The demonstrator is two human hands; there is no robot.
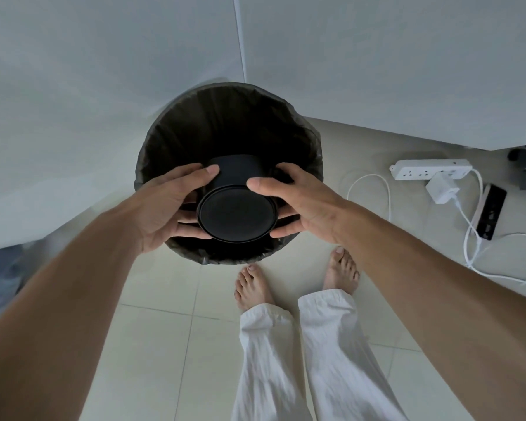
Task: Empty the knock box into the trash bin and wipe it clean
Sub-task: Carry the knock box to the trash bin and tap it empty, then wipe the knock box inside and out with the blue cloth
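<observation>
**Knock box tipped over the bin**

Both forearms reach up from the lower corners toward the middle of the frame. Left hand point(164, 205) and right hand point(298, 205) clamp their fingers on opposite sides of the black knock box point(237, 205), its flat base turned toward the camera (mouth facing away, down into the bin). It hangs over the open trash bin point(152, 141), lined with a dark bag, at centre frame. Bare feet point(252, 287) stand on pale tiles below; a white power strip point(428, 169) lies at right.
</observation>
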